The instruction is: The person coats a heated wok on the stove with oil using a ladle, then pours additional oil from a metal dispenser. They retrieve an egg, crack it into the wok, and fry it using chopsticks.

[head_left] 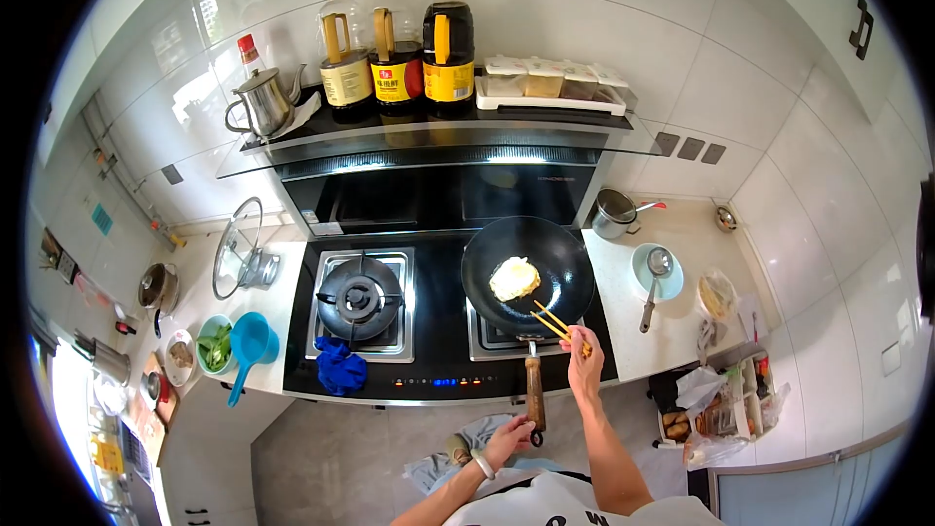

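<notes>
My right hand [584, 356] is closed around a pair of chopsticks [551, 319], whose tips reach over the near side of a black wok [487, 282]. A pale yellow fried egg [514, 279] lies in the wok, a little left of its middle and apart from the chopstick tips. My left hand [510, 440] is closed at the lower end of the wok's wooden handle [534, 390]; part of its grip is hidden. The wok sits on the right burner of the black stove [443, 331].
A blue cloth [341, 367] lies before the left burner [360, 296]. Left are a blue ladle-like scoop [251, 343], a bowl of greens [214, 345] and a glass lid [237, 248]. Right stands a bowl [643, 278] with a metal ladle [659, 268]. Sauce bottles [396, 58] line the shelf.
</notes>
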### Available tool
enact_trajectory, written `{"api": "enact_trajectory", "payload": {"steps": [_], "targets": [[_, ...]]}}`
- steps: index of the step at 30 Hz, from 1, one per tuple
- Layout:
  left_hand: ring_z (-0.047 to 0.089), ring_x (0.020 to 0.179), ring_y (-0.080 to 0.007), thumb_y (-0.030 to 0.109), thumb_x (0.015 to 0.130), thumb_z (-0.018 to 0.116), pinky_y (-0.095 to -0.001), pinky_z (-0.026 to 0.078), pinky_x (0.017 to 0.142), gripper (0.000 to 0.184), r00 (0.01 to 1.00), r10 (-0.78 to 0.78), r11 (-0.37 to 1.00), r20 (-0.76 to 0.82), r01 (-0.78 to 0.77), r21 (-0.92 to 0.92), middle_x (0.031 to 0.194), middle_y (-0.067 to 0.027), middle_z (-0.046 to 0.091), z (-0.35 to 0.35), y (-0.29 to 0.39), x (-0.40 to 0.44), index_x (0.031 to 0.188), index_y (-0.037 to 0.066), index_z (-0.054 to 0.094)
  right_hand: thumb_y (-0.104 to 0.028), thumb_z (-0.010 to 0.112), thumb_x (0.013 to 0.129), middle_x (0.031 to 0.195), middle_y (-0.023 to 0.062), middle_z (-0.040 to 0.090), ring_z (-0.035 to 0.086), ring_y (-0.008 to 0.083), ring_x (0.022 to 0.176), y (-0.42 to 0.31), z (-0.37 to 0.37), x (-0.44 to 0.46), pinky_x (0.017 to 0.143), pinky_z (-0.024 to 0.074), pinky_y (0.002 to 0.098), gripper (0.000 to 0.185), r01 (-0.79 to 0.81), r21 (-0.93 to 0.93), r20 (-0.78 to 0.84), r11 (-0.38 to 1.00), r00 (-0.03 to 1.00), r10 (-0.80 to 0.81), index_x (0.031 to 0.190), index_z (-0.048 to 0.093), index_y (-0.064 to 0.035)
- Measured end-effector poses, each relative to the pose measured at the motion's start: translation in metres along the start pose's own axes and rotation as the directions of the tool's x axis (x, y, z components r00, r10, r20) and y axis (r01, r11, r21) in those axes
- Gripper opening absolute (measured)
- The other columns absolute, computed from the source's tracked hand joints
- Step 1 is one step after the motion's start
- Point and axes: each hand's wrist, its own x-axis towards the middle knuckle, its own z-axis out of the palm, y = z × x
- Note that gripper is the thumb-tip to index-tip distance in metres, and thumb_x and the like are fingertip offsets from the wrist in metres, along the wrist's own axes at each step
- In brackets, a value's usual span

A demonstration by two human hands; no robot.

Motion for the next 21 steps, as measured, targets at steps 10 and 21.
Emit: {"api": "enact_trajectory", "payload": {"steps": [10,21], "targets": [[0.057,0.079,-0.0085,0.022,0.092,0.054,-0.0208,0.045,0.067,0.035,0.999,0.012,0.999,0.030,-0.011,-0.030,0.087,0.0018,0.055,-0.004,-0.004,0.003,0.123,0.007,0.047,-0.022,0.052,0.093,0.089,0.0092,0.063,0.065,0.0153,0.078,0.010,0.006,0.007,0.071,0.0512,0.0236,0.028,-0.053,0.123,-0.029,0.991,0.998,0.057,0.101,0.058,0.0038],[0.056,0.080,-0.0071,0.023,0.093,0.052,-0.0204,0.044,0.068,0.034,1.000,0.026,0.999,-0.011,-0.026,0.021,0.088,0.0027,0.054,0.004,0.003,-0.004,0.122,0.007,0.048,-0.018,0.051,0.094,0.090,0.0104,0.064,0.065,0.0157,0.079,0.025,0.034,0.040,0.072,0.0526,0.0235,0.026,-0.050,0.017,0.053,0.999,0.997,0.049,0.103,0.059,0.0048]]}}
